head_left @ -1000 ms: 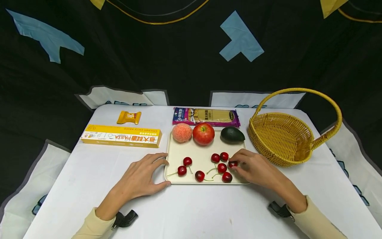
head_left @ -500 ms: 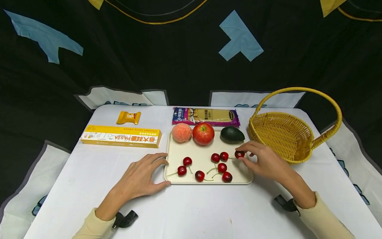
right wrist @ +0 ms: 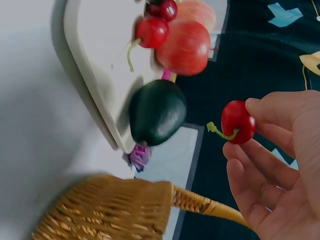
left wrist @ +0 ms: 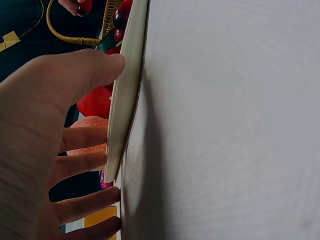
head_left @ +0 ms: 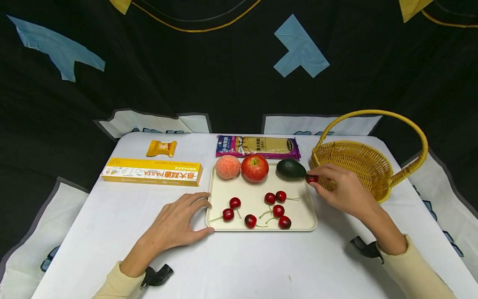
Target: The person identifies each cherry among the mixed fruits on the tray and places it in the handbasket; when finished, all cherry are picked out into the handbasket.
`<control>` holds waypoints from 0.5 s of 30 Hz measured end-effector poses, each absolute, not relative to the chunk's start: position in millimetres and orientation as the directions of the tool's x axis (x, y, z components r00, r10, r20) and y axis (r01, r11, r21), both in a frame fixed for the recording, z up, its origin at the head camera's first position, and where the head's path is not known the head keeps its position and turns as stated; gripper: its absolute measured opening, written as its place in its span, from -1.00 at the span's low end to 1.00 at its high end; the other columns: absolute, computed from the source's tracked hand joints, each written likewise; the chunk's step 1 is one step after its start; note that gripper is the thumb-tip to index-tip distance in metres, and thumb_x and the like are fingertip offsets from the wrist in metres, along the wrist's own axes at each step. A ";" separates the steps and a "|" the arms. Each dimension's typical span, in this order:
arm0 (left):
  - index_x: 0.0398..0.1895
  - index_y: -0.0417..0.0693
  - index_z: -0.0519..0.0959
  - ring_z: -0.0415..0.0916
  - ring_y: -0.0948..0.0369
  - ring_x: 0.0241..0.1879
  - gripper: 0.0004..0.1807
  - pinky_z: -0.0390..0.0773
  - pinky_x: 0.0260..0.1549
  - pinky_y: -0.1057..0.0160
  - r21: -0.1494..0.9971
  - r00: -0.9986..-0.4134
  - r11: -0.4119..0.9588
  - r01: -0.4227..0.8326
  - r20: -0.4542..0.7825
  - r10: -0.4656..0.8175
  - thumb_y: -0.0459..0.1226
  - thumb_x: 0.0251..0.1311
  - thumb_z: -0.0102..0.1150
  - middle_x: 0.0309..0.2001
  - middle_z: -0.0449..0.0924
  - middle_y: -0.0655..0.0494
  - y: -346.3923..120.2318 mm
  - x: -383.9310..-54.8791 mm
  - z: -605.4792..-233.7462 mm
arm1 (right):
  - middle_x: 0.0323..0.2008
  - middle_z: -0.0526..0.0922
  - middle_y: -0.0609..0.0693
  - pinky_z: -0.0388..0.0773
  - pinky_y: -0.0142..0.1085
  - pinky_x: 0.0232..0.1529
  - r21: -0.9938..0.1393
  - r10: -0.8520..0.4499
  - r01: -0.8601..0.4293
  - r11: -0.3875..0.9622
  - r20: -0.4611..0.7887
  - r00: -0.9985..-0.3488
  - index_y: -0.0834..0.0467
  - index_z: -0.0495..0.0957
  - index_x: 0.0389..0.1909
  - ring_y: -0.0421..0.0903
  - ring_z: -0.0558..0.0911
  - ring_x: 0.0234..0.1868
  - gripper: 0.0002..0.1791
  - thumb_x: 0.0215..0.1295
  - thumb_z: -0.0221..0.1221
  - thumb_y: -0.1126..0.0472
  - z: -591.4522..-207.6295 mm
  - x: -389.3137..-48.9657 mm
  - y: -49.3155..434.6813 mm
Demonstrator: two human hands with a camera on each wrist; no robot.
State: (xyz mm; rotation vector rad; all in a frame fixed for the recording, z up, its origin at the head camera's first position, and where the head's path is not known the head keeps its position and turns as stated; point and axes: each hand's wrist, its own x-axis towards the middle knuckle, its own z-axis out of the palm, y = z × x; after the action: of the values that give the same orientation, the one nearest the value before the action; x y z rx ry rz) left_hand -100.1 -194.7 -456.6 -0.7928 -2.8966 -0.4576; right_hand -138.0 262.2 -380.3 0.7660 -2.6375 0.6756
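My right hand (head_left: 345,187) pinches a dark red cherry (right wrist: 238,121) between thumb and fingers, its short green stem showing in the right wrist view. In the head view that hand is between the tray's right edge and the wicker basket (head_left: 351,145). My left hand (head_left: 177,220) rests at the left edge of the cream tray (head_left: 244,189), thumb and fingertips at its rim, fingers spread. Several cherries (head_left: 278,211) with stems lie on the tray's front half. Along its back sit a fuzzy pink peach (head_left: 228,167), a red apple (head_left: 254,168) and a dark green avocado (head_left: 291,169).
A purple-and-yellow pasta packet (head_left: 257,146) lies behind the tray. On the left are a yellow pasta box (head_left: 151,171) and a small yellow wrapped snack (head_left: 161,148). The basket's tall arched handle (head_left: 377,112) rises at the right. A black curtain (head_left: 186,74) hangs behind the table.
My right hand has lifted the cherry from the tray's right side and carried it right and back, past the rim toward the basket. The left hand has stayed in place.
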 end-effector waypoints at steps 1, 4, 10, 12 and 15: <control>0.15 0.29 0.68 0.52 0.09 0.38 -0.36 0.71 -0.15 -0.06 0.261 -0.860 0.820 0.510 0.173 0.480 0.33 0.07 0.49 0.48 0.51 0.23 -194.7 -99.9 -456.5 | -0.02 0.81 0.09 0.77 0.05 -0.15 -0.356 -0.408 -0.558 0.750 0.414 -0.813 0.13 0.80 0.01 0.08 0.80 -0.09 -0.62 0.15 0.54 0.41 -378.7 -138.9 264.1; 0.15 0.29 0.68 0.52 0.10 0.38 -0.35 0.71 -0.16 -0.07 0.261 -0.861 0.821 0.508 0.168 0.479 0.33 0.06 0.49 0.48 0.50 0.23 -194.6 -99.8 -456.7 | -0.01 0.82 0.08 0.77 0.05 -0.17 -0.367 -0.391 -0.541 0.757 0.410 -0.824 0.14 0.79 0.04 0.05 0.79 -0.11 -0.62 0.18 0.52 0.40 -374.8 -142.6 271.1; 0.15 0.29 0.68 0.53 0.10 0.37 -0.36 0.71 -0.15 -0.05 0.260 -0.861 0.820 0.509 0.173 0.479 0.34 0.07 0.48 0.47 0.51 0.24 -194.5 -100.5 -455.9 | -0.02 0.82 0.14 0.76 0.12 -0.11 -0.383 -0.342 -0.495 0.780 0.401 -0.849 0.20 0.78 0.07 0.12 0.81 -0.10 -0.63 0.23 0.50 0.36 -370.0 -151.0 284.7; 0.15 0.30 0.68 0.53 0.10 0.37 -0.36 0.71 -0.17 -0.05 0.257 -0.860 0.821 0.510 0.174 0.479 0.34 0.07 0.48 0.47 0.51 0.23 -194.4 -100.7 -455.8 | 0.01 0.82 0.15 0.75 0.13 -0.08 -0.385 -0.331 -0.488 0.783 0.407 -0.852 0.21 0.78 0.07 0.15 0.80 -0.05 -0.63 0.23 0.49 0.36 -370.2 -153.9 288.8; 0.14 0.30 0.68 0.53 0.09 0.37 -0.36 0.70 -0.20 -0.04 0.253 -0.860 0.822 0.509 0.172 0.480 0.34 0.05 0.49 0.47 0.51 0.23 -194.5 -100.5 -456.0 | 0.04 0.80 0.15 0.72 0.15 -0.01 -0.394 -0.320 -0.475 0.787 0.398 -0.860 0.19 0.78 0.08 0.16 0.78 0.03 -0.63 0.23 0.49 0.35 -373.8 -158.9 295.5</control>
State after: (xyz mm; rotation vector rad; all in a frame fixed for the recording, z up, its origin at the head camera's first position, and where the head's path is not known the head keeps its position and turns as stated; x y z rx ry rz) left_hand -100.5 -194.5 -456.0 -0.7896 -2.9024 -0.4464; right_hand -158.9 295.5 -373.8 0.6102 -2.6675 0.7074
